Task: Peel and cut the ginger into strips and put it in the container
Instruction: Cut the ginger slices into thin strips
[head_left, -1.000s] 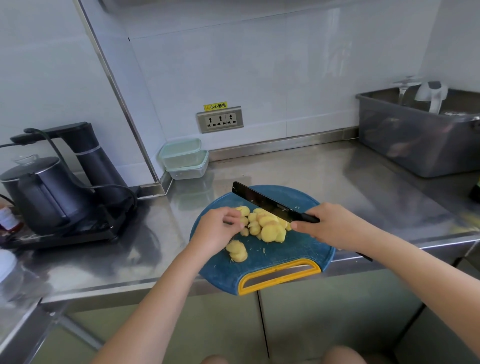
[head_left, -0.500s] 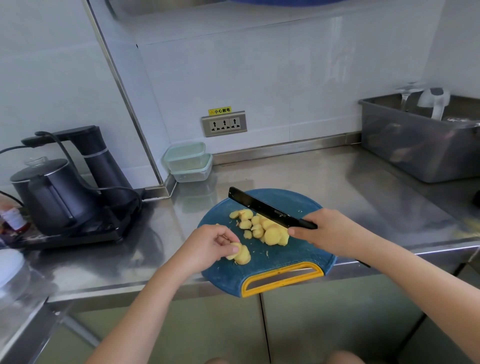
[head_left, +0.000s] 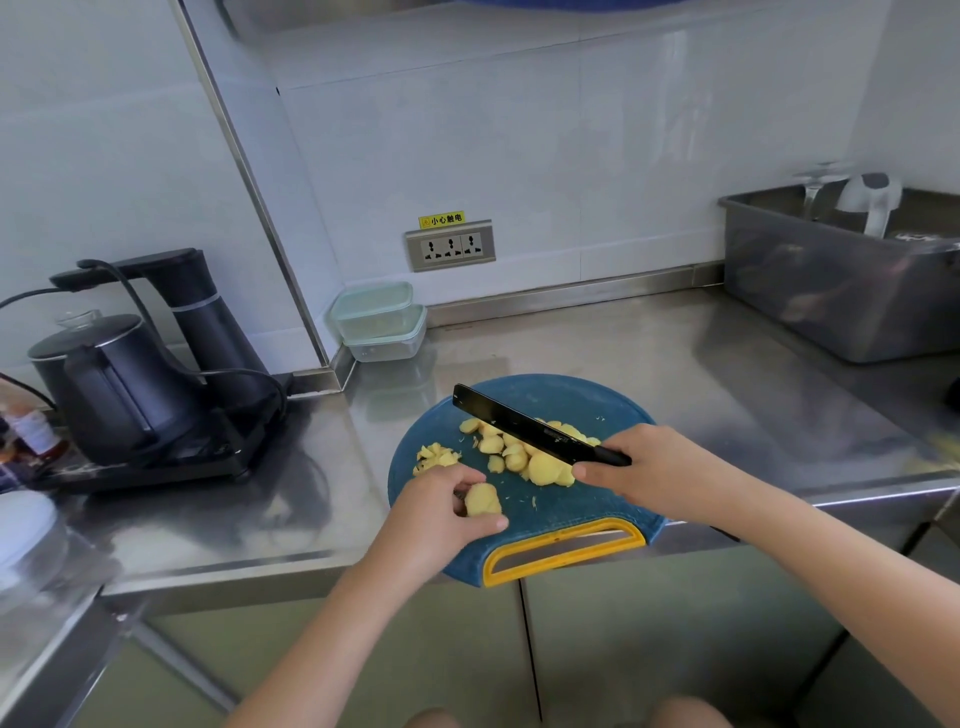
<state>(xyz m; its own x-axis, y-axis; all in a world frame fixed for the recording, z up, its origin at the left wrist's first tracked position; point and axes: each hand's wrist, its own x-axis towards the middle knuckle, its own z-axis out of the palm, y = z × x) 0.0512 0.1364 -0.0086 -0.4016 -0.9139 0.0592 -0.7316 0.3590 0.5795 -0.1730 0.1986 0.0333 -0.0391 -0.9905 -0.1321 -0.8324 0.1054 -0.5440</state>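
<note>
The steel counter carries the blue cutting board, whose front overhangs the edge. The right hand grips the knife over the ginger slices. The left hand pinches a ginger stack beside bare board.

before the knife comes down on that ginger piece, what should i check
1. Left hand pinning the ginger piece on the cutting board: ok.
2. Right hand gripping the black knife, blade raised over the ginger slices: ok.
3. Left fingertips tucked away from the cut line: cannot tell.
4. Board fully on the counter: not ok, its yellow handle end overhangs the edge.
5. Container open and near: not ok, the lidded containers sit stacked by the wall.
</note>
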